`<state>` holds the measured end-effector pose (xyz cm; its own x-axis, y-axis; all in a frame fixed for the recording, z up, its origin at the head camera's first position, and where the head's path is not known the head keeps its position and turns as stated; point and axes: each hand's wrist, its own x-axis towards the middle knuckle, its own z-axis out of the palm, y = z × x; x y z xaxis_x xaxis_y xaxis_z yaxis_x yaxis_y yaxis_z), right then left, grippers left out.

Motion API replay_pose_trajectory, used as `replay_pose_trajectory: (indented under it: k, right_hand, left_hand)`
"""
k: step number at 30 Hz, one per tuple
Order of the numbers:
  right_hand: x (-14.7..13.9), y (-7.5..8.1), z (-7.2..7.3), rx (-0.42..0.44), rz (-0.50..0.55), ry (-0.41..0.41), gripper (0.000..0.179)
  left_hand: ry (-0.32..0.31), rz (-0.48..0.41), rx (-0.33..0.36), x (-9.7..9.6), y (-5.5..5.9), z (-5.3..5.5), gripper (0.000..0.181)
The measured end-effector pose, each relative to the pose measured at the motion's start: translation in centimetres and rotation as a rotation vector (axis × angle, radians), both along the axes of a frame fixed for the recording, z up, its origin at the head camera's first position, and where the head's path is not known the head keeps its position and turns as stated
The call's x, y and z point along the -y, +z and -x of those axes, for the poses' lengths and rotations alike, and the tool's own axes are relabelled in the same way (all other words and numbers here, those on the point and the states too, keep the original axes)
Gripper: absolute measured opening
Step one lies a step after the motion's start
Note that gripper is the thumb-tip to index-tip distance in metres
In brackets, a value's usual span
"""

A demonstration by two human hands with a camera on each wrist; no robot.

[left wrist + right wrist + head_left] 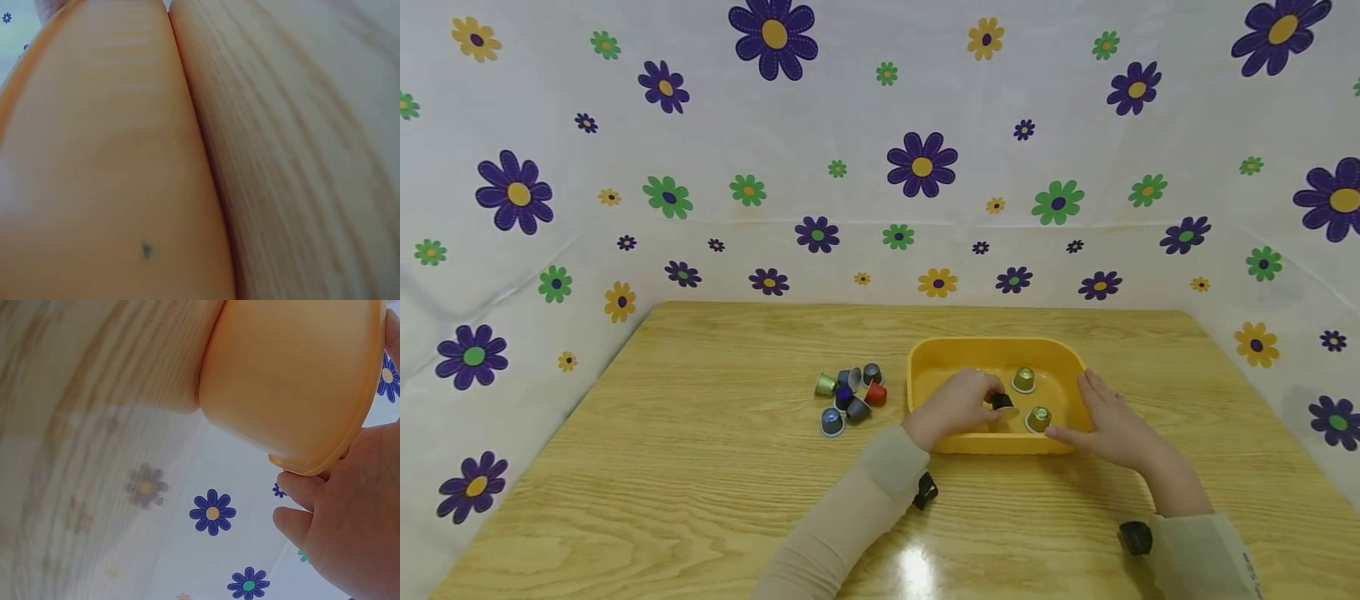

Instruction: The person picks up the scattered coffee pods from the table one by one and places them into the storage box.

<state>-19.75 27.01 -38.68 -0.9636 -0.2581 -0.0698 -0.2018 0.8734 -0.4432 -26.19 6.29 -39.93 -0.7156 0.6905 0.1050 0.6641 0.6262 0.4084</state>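
Note:
A yellow plastic tray point(985, 444) sits on the wooden table. Inside it, my left hand point(958, 404) pinches a black coffee capsule point(1002, 403) by its side, lid tilted downward. Two green-gold capsules stand lid-down on the tray floor, one farther back point(1024, 380) and one by the front wall point(1039, 418). My right hand point(1112, 429) rests on the tray's right end, fingers along the rim and thumb at the front edge. In the right wrist view, that hand point(359, 512) touches the rim from outside. Only the tray's outer wall point(112, 175) and tabletop show in the left wrist view.
Left of the tray lies a loose group of several capsules, among them a red one point(876, 394), a light green one point(826, 384) and a blue one point(832, 422). A flower-print sheet point(850, 108) hangs behind and beside the table point(685, 467).

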Motion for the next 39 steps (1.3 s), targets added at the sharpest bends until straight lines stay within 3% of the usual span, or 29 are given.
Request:
replay_pose_trajectory:
  k: [12, 25, 39]
  right_hand:
    - [-0.03, -0.06, 0.06, -0.004, -0.005, 0.003, 0.095]
    - [-0.03, -0.08, 0.05, -0.002, -0.004, 0.002, 0.095]
    - [0.15, 0.28, -0.17, 0.018, 0.004, 0.001, 0.094]
  left_hand:
    - [-0.065, 0.027, 0.015, -0.01, -0.56, 0.35, 0.018]
    - [-0.070, 0.080, 0.082, -0.05, -0.77, 0.42, 0.016]
    - [-0.070, 0.110, 0.084, 0.18, -0.50, 0.07, 0.016]
